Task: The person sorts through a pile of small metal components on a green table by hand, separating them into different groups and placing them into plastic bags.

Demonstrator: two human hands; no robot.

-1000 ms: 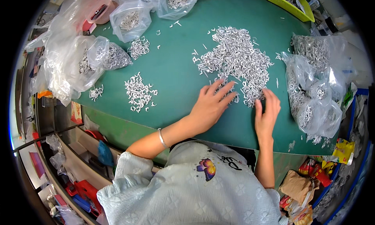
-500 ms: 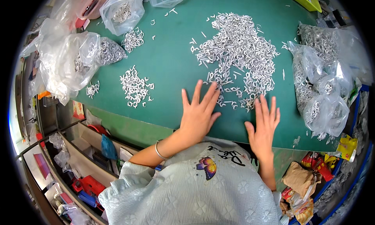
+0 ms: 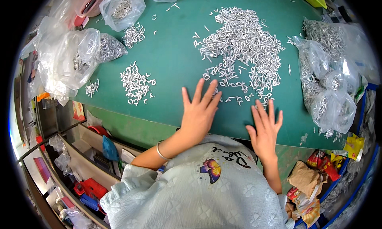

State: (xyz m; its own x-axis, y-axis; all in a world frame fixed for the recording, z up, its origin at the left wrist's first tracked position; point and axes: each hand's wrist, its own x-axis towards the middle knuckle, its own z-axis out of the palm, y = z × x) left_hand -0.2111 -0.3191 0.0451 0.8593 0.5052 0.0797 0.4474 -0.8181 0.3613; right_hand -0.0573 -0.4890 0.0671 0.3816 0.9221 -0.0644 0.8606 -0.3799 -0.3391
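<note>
- Left hand [image 3: 199, 111] is lying flat on the green table [image 3: 171, 66] with fingers spread, grasping nothing; its fingertips are touching the nearest strays at the near fringe of the big pile of small silver metal hooks [image 3: 242, 50].
- Right hand [image 3: 264, 127] is likewise resting palm down and splayed, holding nothing, its fingertips just meeting the loose hooks at the pile's near edge.
- That pile is sitting in the middle of the table, beyond both hands; as a heap it is stretching away from the person, widest at the far end and thinning toward the hands.
- Single hooks are pointing every which way, so no shared direction can be told; each is too small to read its long axis.
- A smaller heap [image 3: 136, 84] is lying well apart to the left, near clear plastic bags [image 3: 71, 58] of the same parts; more filled bags [image 3: 330, 94] are crowding the right edge.
- Risk, as I am judging it: both palms are sitting close to the table's near edge, so a sweep toward the body could be pushing hooks off onto the clutter below.
- Strays are also scattering wide, and a careless rake could be mixing the two heaps.
</note>
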